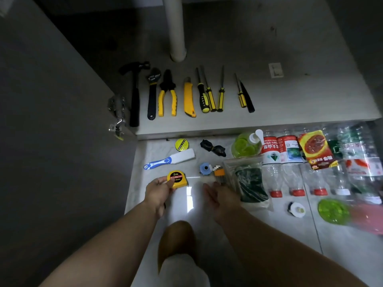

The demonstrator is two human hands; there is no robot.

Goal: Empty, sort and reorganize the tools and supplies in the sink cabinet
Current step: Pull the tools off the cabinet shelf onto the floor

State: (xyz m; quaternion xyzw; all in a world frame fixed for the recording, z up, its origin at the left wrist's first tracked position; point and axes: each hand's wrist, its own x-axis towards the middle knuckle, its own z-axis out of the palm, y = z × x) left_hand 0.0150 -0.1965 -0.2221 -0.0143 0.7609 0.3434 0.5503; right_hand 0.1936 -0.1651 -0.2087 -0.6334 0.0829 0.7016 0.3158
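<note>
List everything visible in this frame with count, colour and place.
hammer: 1, black, cabinet floor, left
wrench: 1, black, beside hammer
pliers: 1, yellow-handled, right of wrench
utility knife: 1, yellow, right of pliers
screwdrivers: 4, yellow-black, right of utility knife
tape roll: 1, yellow, tile floor
scraper: 1, blue-white, tile floor
bottles: several, clear plastic, tile floor
soap dispenser: 1, green, left of bottles
bagged pads: 1, green, beside right hand
tape measure: 1, yellow, in left hand
left hand: fingers gripping tape measure
right hand: open, over tile floor
</note>
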